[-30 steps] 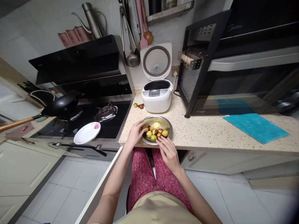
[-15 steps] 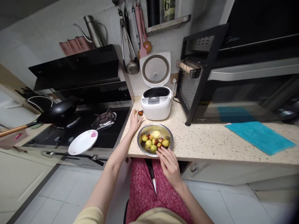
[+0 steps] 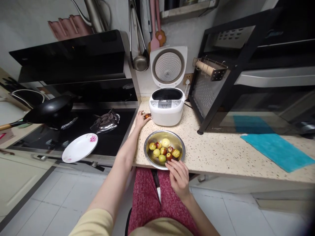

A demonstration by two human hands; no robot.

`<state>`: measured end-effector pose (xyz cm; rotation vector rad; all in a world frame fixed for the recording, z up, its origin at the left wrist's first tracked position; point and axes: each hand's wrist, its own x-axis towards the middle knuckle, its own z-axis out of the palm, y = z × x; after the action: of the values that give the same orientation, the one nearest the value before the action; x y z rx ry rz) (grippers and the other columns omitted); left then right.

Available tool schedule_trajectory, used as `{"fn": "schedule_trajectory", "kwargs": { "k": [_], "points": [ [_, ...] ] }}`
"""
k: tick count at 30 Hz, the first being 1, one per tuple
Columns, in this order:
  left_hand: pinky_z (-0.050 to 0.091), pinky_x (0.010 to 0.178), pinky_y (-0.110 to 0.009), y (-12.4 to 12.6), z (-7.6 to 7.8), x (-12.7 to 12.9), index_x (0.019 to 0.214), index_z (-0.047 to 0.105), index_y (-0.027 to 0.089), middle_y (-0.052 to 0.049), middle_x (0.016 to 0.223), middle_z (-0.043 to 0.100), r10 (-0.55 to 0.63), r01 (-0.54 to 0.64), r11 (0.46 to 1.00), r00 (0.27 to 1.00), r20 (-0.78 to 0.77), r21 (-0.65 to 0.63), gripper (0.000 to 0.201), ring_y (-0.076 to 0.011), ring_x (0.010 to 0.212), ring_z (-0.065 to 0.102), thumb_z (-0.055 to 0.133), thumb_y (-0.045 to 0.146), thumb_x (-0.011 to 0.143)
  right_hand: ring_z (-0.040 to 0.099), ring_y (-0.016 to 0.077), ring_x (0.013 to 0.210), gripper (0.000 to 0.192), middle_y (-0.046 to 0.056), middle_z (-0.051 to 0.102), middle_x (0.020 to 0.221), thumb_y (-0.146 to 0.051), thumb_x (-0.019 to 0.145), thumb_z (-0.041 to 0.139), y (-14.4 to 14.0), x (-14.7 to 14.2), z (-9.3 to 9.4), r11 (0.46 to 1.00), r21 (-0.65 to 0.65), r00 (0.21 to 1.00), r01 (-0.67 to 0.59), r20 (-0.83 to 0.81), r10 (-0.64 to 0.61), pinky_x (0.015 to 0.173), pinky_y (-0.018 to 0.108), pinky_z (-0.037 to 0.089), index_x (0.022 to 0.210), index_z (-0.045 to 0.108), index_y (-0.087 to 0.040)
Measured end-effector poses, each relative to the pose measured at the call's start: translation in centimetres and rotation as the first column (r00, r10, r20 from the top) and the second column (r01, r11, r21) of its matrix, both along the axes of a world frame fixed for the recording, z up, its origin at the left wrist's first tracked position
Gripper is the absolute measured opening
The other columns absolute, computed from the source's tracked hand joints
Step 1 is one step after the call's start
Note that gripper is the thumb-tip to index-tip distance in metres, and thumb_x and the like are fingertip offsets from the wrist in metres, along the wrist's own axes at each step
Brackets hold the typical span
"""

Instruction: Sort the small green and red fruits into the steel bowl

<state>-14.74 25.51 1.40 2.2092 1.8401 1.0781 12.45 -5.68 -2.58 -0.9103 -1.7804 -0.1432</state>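
Observation:
My left hand (image 3: 141, 119) is at the counter's left side, beside the white rice cooker (image 3: 166, 113), with its fingers and thumb around a reddish-brown jujube (image 3: 147, 116). Part of that fruit is covered by the fingers. Close to the front edge stands a steel bowl (image 3: 182, 144) holding several green and brown-red jujubes (image 3: 156, 152). Over the bowl's near right rim, my right hand (image 3: 179, 175) has its fingers stretched out and the thumb apart, holding nothing I can see. The rice cooker's lid is up.
On the left, a white flowered plate (image 3: 80, 148) lies at the front of the black gas stove (image 3: 83, 131). A wok (image 3: 49, 109) sits on the far left burner. Right of the cooker are a black rack (image 3: 218, 98) and a blue cloth (image 3: 278, 150).
My left hand has closed in around the jujube beside the cooker. The right hand stays at the bowl's rim. The view has shifted slightly downward and closer.

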Motion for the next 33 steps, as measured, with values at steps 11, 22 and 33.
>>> {"fn": "schedule_trajectory", "kwargs": {
  "k": [11,22,33],
  "points": [
    [0.041,0.118,-0.048,-1.6,-0.1,-0.1,0.109,0.073,0.017,-0.016,0.133,0.053,0.0,-0.003,1.0,0.994,0.111,0.022,0.027,-0.0335,0.131,0.05,0.077,0.034,0.089,0.072,0.0204,0.113,0.056,0.004,0.078,0.115,-0.001,0.095,0.051,0.1,-0.3,0.5,1.0,0.014,1.0,0.001,-0.025,-0.001,0.112,0.043,0.048,0.141,0.063,-0.029],
    [0.04,0.118,-0.049,-6.0,0.5,0.5,0.106,0.069,0.019,-0.015,0.136,0.05,0.054,-0.067,0.995,0.986,0.155,0.079,0.021,-0.0327,0.131,0.049,0.075,0.032,0.09,0.071,0.022,0.116,0.054,0.005,0.076,0.117,-0.004,0.096,0.048,-0.1,-0.7,0.5,1.0,0.003,0.999,-0.018,-0.045,0.019,0.113,0.047,0.049,0.142,0.063,-0.029],
    [0.044,0.117,-0.044,-14.8,2.5,2.8,0.106,0.069,0.02,-0.014,0.135,0.054,0.021,-0.083,0.98,0.947,0.32,0.18,0.016,-0.0291,0.133,0.054,0.069,0.031,0.095,0.068,0.0229,0.12,0.054,0.007,0.075,0.12,-0.003,0.097,0.049,-0.3,-0.5,1.1,0.998,-0.021,0.998,-0.053,-0.021,0.052,0.115,0.049,0.048,0.144,0.06,-0.026]
  ]
}}
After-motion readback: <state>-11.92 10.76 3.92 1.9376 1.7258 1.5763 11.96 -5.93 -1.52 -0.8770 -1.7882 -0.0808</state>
